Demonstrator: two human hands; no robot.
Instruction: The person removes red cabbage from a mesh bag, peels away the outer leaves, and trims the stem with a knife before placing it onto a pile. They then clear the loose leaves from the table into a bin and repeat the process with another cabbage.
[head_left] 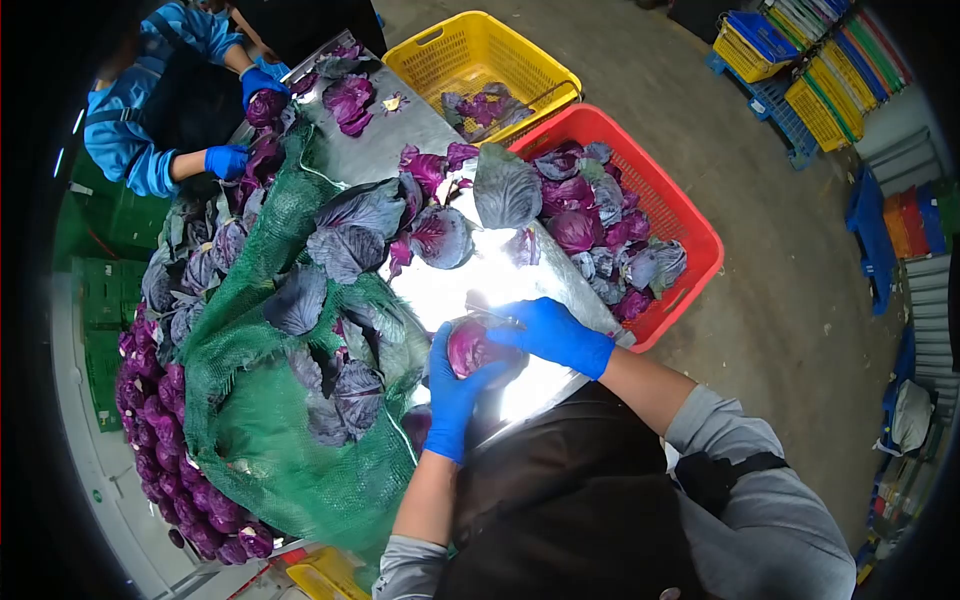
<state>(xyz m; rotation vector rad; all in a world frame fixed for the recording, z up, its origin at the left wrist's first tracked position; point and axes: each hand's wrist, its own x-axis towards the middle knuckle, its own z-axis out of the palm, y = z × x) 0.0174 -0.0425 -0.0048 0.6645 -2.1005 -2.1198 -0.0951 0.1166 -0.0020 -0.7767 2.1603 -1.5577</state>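
My left hand wears a blue glove and cups a trimmed red cabbage from below and the side. On its other side, my gloved right hand is closed, with what looks like a thin knife blade reaching over the top of the cabbage; the handle is hidden. Under both hands is a shiny metal table. Loose outer leaves lie on it beyond my hands, one large leaf near the right edge.
A red crate of leaves stands right of the table, with a yellow crate behind it. Green netting with leaves drapes over the left side. Many cabbages are piled beyond. A co-worker in blue gloves handles cabbage at far left.
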